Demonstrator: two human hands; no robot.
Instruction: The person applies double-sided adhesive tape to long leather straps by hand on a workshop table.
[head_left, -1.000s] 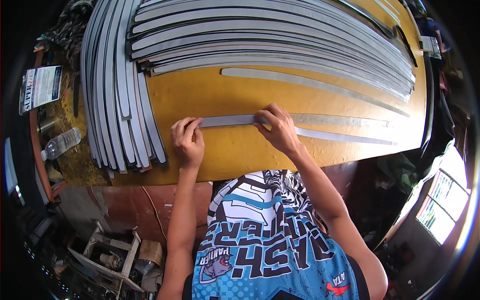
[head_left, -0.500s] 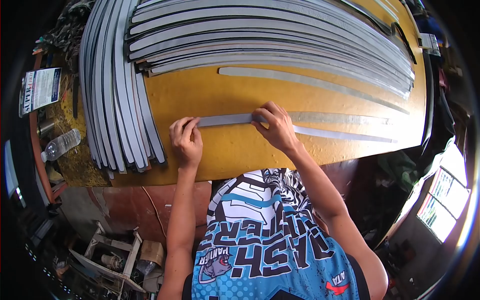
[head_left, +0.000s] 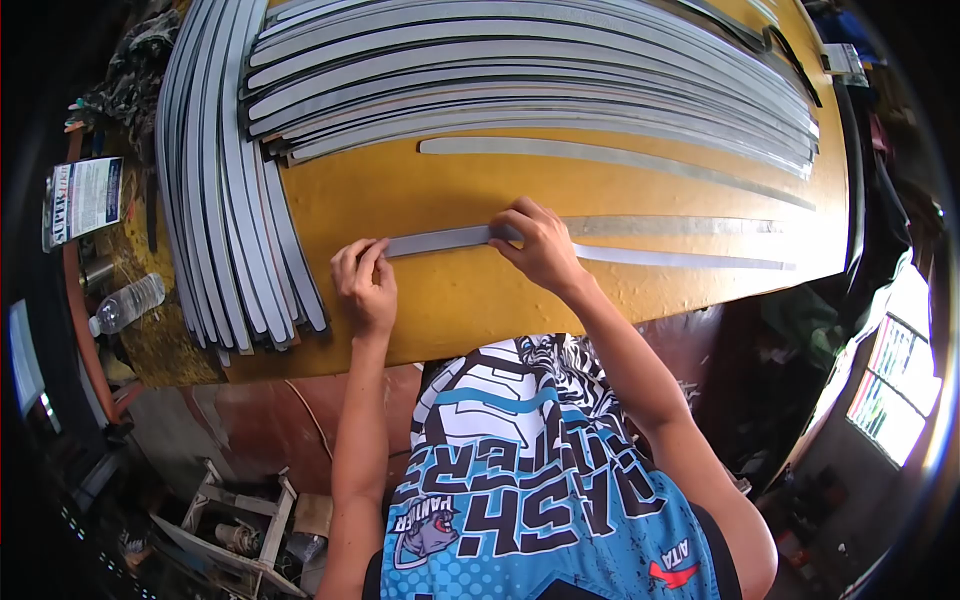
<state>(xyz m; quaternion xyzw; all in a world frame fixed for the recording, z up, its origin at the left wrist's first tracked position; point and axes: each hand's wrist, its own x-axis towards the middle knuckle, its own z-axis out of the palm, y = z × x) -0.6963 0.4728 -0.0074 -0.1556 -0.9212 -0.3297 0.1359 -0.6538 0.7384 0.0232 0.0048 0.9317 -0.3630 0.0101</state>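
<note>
A long thin grey strip runs between my two hands above the yellow tabletop. My left hand pinches its left end between thumb and fingers. Further along, my right hand is closed over the same strip with fingertips pressed together. Beyond the right hand two tails spread apart: a dull grey band lying on the table and a paler, whitish band nearer me. Whether both join under my right fingers is hidden. Behind the hands lies another single grey strip.
Layered strips cover the table's back, and another bundle runs down the left side. A clear plastic bottle lies at far left near a printed packet. Below the table edge stands a wooden frame.
The view has shifted slightly, so the table's contents sit a little differently in it. Both hands keep their hold on the strip, with about the same spacing between them.
</note>
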